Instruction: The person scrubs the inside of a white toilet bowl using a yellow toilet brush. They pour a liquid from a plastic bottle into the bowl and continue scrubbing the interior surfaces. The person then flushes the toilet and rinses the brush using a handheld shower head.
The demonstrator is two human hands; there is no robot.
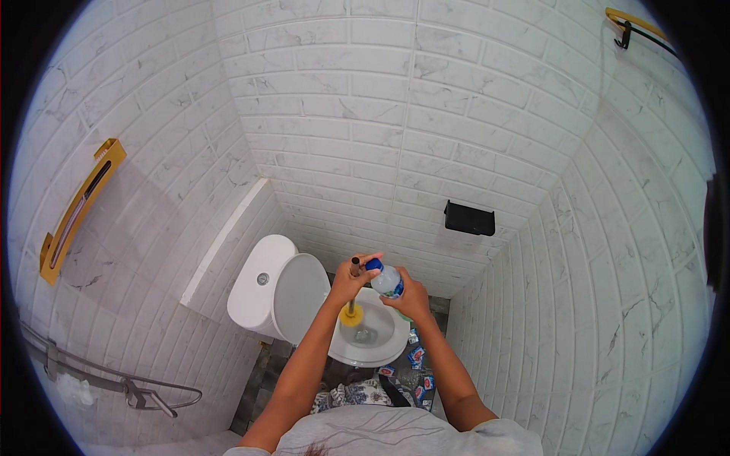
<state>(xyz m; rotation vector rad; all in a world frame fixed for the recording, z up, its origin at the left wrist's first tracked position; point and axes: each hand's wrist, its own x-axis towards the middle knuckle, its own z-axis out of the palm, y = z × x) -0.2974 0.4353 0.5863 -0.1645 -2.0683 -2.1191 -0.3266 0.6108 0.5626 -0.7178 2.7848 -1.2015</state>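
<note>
At lower centre, above the toilet (391,353), the right hand's (413,296) fingers wrapped the bottle (387,283) while the left hand (350,286) pinched its cap (373,264) (a brush (351,316) held too), apparent cap-turning calling for steadiness.

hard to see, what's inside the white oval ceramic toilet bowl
Inside the bowl, a pale greenish patch, probably water, shows at the bottom. A round yellow tool head on a grey rod covers part of the left interior, hiding what's beneath.
</note>
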